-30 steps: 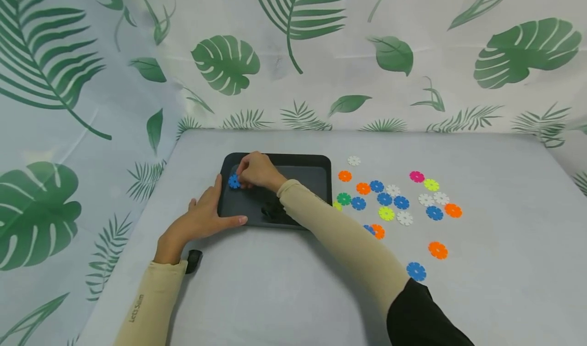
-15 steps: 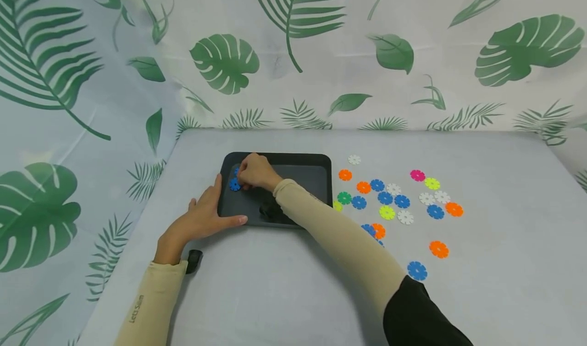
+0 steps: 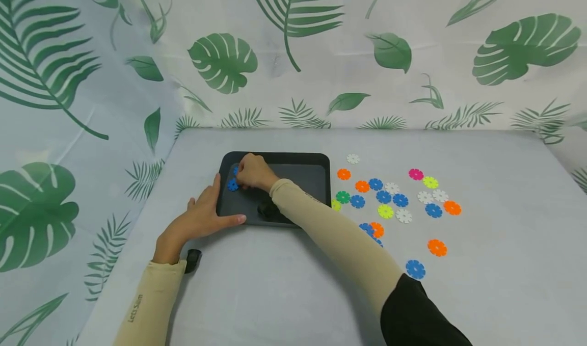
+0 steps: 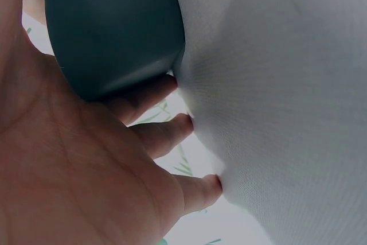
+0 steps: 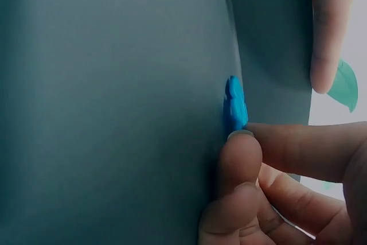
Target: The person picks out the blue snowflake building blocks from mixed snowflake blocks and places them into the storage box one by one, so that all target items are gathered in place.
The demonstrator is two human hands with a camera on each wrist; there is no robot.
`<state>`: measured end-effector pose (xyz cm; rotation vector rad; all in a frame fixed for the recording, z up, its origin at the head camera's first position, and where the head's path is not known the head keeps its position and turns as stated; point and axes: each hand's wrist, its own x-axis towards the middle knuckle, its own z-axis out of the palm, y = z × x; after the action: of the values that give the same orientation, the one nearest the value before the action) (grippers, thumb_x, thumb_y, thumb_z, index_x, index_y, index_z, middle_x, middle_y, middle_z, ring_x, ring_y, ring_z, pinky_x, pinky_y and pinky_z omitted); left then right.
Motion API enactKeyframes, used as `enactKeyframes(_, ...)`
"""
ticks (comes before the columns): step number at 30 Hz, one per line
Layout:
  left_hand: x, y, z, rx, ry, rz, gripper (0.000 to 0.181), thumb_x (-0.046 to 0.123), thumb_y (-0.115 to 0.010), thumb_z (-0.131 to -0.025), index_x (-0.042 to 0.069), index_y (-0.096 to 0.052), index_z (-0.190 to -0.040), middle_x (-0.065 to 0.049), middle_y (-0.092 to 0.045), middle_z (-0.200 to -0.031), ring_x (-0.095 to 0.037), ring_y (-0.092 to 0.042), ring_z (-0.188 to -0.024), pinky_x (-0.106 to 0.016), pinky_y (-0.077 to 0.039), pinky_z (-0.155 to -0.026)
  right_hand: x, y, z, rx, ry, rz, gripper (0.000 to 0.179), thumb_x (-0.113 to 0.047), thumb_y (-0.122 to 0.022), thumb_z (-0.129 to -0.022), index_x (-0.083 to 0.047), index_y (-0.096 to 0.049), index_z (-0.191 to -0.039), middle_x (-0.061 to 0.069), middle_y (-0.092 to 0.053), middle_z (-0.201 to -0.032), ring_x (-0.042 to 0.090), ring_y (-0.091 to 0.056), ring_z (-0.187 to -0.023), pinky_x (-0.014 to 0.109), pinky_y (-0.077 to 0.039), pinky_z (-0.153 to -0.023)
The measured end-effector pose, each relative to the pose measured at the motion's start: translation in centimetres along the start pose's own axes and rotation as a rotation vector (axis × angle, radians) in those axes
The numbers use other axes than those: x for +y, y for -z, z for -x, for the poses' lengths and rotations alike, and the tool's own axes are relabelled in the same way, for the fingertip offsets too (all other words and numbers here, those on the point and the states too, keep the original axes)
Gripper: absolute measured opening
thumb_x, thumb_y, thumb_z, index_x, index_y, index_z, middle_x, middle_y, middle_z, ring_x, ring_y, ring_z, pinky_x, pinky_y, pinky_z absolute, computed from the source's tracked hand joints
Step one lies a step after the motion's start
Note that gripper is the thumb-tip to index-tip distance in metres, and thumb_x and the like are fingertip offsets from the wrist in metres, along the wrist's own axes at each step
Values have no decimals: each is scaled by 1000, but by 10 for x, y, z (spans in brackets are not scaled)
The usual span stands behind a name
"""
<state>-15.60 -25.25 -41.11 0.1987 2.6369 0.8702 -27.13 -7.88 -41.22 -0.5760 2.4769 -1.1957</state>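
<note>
In the head view a black rectangular tray (image 3: 302, 171) sits on the table. My left hand (image 3: 194, 218) rests at its near left corner, fingers straight along the left side and thumb along the front edge; the left wrist view shows the palm against the tray wall (image 4: 114, 32). My right hand (image 3: 258, 173) is inside the tray's left end, fingertips together. Two small blue flower-shaped discs (image 3: 233, 184) lie there, the farther one partly hidden by the fingers. In the right wrist view, thumb and forefinger pinch the edge of a blue disc (image 5: 235, 104) near the tray wall.
Right of the tray, many flower-shaped discs are scattered: blue (image 3: 415, 269), orange (image 3: 437, 247), white (image 3: 404, 216), yellow (image 3: 385, 211), green (image 3: 343, 197) and pink (image 3: 416, 174). Leaf-patterned cloth (image 3: 321, 55) stands behind the table.
A second blue disc has come into sight at the tray's left end beside my right fingers. My right hand has shifted very slightly; my left hand stays on the tray corner.
</note>
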Motion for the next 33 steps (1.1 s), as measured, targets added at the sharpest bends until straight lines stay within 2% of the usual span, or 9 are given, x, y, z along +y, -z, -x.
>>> enactKeyframes(6,0,0,2,-6,14,4,134,68,-73,-93,2,15,-169,-33,-3,-174,-50,-3,-160,-78,6,-118,3,-2,2,4,45,-26,23,3,-69,-97,-1,-74,-75,6,-71,-68,15,-69,-60,25,-54,-57)
enactKeyframes(15,1,-1,0,-11,1,-11,134,69,-72,-93,2,17,-168,-34,-4,-173,-51,-4,-160,-80,5,-117,2,9,17,1,94,-92,14,-3,-66,-103,3,-78,-99,9,-72,-78,19,-66,-67,26,-54,-62)
enactKeyframes(22,0,-1,-2,-14,12,-6,135,70,-72,-92,2,18,-168,-35,-2,-173,-52,-4,-160,-80,5,-117,-3,24,34,-28,121,-179,25,-7,-65,-105,8,-74,-123,13,-74,-100,34,-73,-95,29,-58,-75)
enactKeyframes(27,-1,-2,-2,-15,18,0,136,70,-73,-91,2,17,-168,-34,-1,-173,-52,-3,-160,-79,6,-117,-1,33,43,-32,109,-214,31,-9,-64,-106,7,-71,-132,16,-73,-118,35,-72,-105,35,-60,-85)
enactKeyframes(33,0,-2,-3,-16,12,1,136,68,-73,-92,2,18,-168,-35,-2,-173,-52,-3,-160,-80,5,-117,0,42,53,-54,101,-216,37,-12,-61,-109,6,-66,-141,18,-69,-132,35,-70,-113,37,-60,-90)
